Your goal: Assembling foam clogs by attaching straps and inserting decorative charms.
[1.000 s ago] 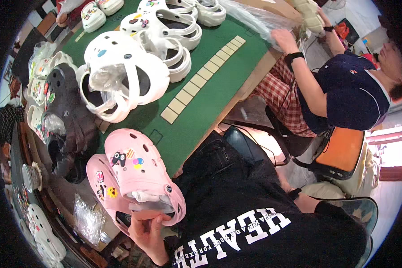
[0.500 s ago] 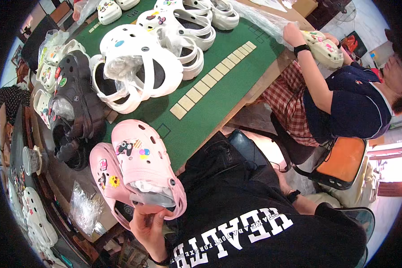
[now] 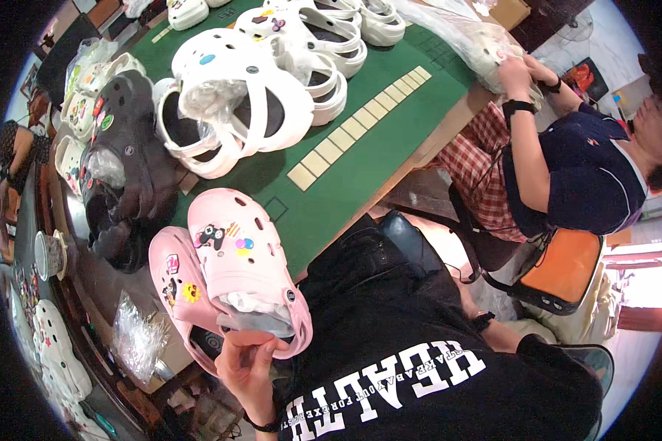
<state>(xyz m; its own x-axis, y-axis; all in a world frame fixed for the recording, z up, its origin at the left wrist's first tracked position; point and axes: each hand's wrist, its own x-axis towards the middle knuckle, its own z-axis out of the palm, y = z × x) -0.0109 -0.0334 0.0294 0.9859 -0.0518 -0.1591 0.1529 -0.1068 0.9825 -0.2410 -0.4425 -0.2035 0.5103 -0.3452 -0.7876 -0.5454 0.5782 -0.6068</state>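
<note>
My left hand (image 3: 248, 365) pinches the heel end of a pair of pink clogs (image 3: 237, 220) decorated with small charms, among them a game controller and a sun. White stuffing (image 3: 261, 309) fills the opening of one clog. The pair lies at the table's near edge, toes pointing away from me. My right hand (image 3: 467, 300) is low beside my lap, mostly hidden past the wristband, so its fingers do not show. Just beyond the pink pair are black clogs (image 3: 121, 162) and large white clogs (image 3: 232, 81) with clear plastic inside.
More white clogs (image 3: 346, 44) stand along the far side of the green tabletop (image 3: 375, 169). At the right, a person's hands (image 3: 515, 77) hold cream clogs in a clear plastic bag (image 3: 456, 33). Crumpled plastic (image 3: 138, 342) and an orange-seated chair (image 3: 563, 268) are nearby.
The person at the right has brought the cream clogs into the clear bag. My left hand keeps its grip on the pink clogs; the view has shifted slightly.
</note>
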